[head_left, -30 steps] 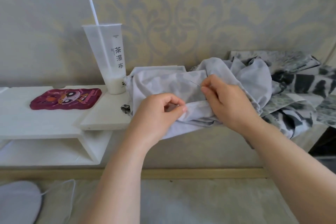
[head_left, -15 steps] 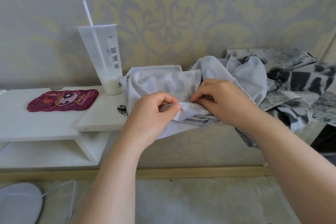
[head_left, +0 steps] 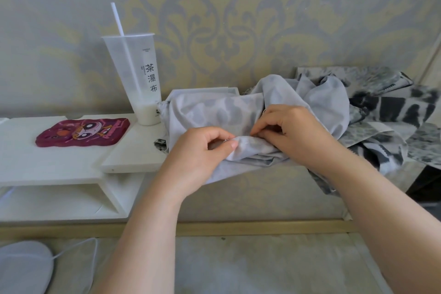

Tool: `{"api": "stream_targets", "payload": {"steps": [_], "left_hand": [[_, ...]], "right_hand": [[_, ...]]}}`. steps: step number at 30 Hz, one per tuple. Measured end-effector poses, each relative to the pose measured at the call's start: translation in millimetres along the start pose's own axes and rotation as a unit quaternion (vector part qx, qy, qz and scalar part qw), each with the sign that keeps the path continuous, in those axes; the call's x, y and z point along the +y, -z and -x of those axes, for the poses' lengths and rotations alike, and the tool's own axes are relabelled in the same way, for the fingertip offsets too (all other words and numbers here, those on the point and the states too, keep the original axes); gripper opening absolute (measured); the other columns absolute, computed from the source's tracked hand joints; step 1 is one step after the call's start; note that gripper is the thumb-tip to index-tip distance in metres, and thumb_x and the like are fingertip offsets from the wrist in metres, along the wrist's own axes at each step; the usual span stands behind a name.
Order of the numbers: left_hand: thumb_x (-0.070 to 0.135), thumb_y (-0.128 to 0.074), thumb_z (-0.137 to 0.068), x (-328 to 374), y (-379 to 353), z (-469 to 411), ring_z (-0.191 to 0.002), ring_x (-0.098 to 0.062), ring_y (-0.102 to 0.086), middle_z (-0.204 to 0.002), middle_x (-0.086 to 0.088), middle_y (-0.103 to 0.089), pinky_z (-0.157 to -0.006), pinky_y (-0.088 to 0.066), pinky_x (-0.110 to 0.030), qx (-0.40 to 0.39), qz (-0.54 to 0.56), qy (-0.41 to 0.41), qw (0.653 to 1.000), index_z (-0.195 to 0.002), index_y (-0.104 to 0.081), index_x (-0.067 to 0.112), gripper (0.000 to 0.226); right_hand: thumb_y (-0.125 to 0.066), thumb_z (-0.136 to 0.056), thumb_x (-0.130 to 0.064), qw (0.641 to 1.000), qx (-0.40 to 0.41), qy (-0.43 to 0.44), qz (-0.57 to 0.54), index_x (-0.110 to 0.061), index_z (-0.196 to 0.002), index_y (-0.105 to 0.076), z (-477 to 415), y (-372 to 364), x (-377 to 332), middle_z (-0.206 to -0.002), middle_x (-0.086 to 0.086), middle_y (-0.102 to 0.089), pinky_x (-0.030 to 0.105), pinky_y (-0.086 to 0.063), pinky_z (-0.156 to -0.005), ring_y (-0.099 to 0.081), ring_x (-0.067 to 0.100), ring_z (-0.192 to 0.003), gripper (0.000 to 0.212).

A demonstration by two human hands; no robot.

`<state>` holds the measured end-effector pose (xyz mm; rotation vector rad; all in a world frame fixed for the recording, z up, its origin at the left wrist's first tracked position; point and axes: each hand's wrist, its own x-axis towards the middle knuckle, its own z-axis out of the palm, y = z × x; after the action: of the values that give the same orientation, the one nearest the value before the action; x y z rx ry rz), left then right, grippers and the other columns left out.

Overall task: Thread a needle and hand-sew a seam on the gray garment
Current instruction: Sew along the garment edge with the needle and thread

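"茶瀑布" on plastic cup (head_left: 139,83)

Both forearms bare, running up from the bottom edge and converging mid-frame, hands side by side and nearly touching. Left hand (head_left: 202,153): back toward camera, wrist straight, thumb and forefinger pinching a fold of the gray garment (head_left: 214,112), other fingers curled under. Right hand (head_left: 294,131): knuckles up, wrist bent slightly inward, fingers curled with tips bunched down into the same fold just right of the left thumb; anything between them is hidden.
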<state>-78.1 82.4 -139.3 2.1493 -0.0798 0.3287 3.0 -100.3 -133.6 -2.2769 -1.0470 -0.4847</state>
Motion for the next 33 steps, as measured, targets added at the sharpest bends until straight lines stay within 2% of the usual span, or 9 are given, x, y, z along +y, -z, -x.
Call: {"api": "stream_targets", "payload": {"steps": [3, 9, 15, 22, 25, 30, 33], "left_hand": [[0.027, -0.06, -0.091, -0.3, 0.7, 0.0, -0.056, 0.007, -0.048, -0.056, 0.021, -0.054, -0.055, -0.035, -0.005, -0.007, -0.005, 0.003, 1.0, -0.087, -0.07, 0.029, 0.011], [0.027, -0.059, -0.092, -0.9, 1.5, -0.2, -0.055, 0.003, -0.044, -0.062, 0.013, -0.053, -0.054, -0.033, -0.008, -0.011, -0.013, -0.002, 1.0, -0.083, -0.068, 0.029, 0.013], [0.026, -0.059, -0.092, -0.6, 2.5, -0.5, -0.052, 0.006, -0.045, -0.051, 0.024, -0.051, -0.052, -0.033, -0.006, -0.015, -0.012, -0.005, 1.0, -0.082, -0.066, 0.03, 0.014], [0.025, -0.058, -0.093, 2.6, 3.4, 0.7, -0.053, 0.009, -0.047, -0.052, 0.027, -0.053, -0.055, -0.035, -0.005, -0.027, -0.005, -0.017, 0.999, -0.08, -0.065, 0.031, 0.016], [0.023, -0.058, -0.093, 2.8, 3.5, 1.3, -0.054, 0.011, -0.049, -0.054, 0.029, -0.055, -0.056, -0.035, -0.004, -0.033, 0.004, -0.025, 0.999, -0.08, -0.065, 0.029, 0.016], [0.022, -0.062, -0.09, -2.2, 2.7, -2.1, -0.063, 0.009, -0.053, -0.066, 0.021, -0.063, -0.063, -0.038, -0.006, -0.013, 0.035, -0.031, 0.999, -0.081, -0.068, 0.028, 0.013], [0.021, -0.063, -0.089, -5.3, 0.2, -5.3, -0.07, 0.004, -0.057, -0.07, 0.02, -0.067, -0.069, -0.041, -0.01, 0.015, 0.053, -0.031, 0.998, -0.077, -0.067, 0.033, 0.017]], "right_hand": [[-0.064, -0.082, 0.001, 1.0, 0.003, -0.002, 0.001, -0.017, -0.083, -0.075, 0.5, 0.9, -0.1, -0.08, -0.015, -0.059, 0.004, -0.039, -0.073, -0.055, -0.01, -0.073, 0.021], [-0.063, -0.082, 0.002, 1.0, 0.002, -0.005, 0.0, -0.016, -0.083, -0.076, 0.3, 0.4, -1.4, -0.081, -0.015, -0.059, 0.003, -0.039, -0.073, -0.055, -0.012, -0.074, 0.022], [-0.062, -0.084, 0.0, 1.0, 0.0, -0.01, -0.002, -0.017, -0.083, -0.076, -0.2, 0.3, -4.3, -0.081, -0.013, -0.061, 0.005, -0.041, -0.074, -0.056, -0.007, -0.073, 0.021], [-0.062, -0.085, -0.002, 1.0, -0.009, -0.015, -0.002, -0.018, -0.084, -0.076, -0.7, 1.8, -8.6, -0.081, -0.013, -0.063, 0.008, -0.043, -0.075, -0.058, -0.002, -0.075, 0.021], [-0.06, -0.086, -0.002, 1.0, -0.019, -0.015, -0.01, -0.017, -0.086, -0.076, -0.9, 3.3, -14.2, -0.083, -0.007, -0.07, 0.014, -0.047, -0.074, -0.062, 0.004, -0.076, 0.022], [-0.058, -0.087, -0.002, 0.995, -0.031, -0.052, -0.073, -0.015, -0.092, -0.072, 0.9, 4.8, -29.5, -0.082, -0.008, -0.07, 0.014, -0.049, -0.071, -0.063, 0.001, -0.078, 0.02], [-0.057, -0.086, -0.001, 0.985, -0.046, -0.063, -0.152, -0.019, -0.096, -0.062, 1.8, 3.1, -38.4, -0.088, -0.004, -0.069, 0.017, -0.051, -0.069, -0.065, 0.006, -0.079, 0.022]]}}
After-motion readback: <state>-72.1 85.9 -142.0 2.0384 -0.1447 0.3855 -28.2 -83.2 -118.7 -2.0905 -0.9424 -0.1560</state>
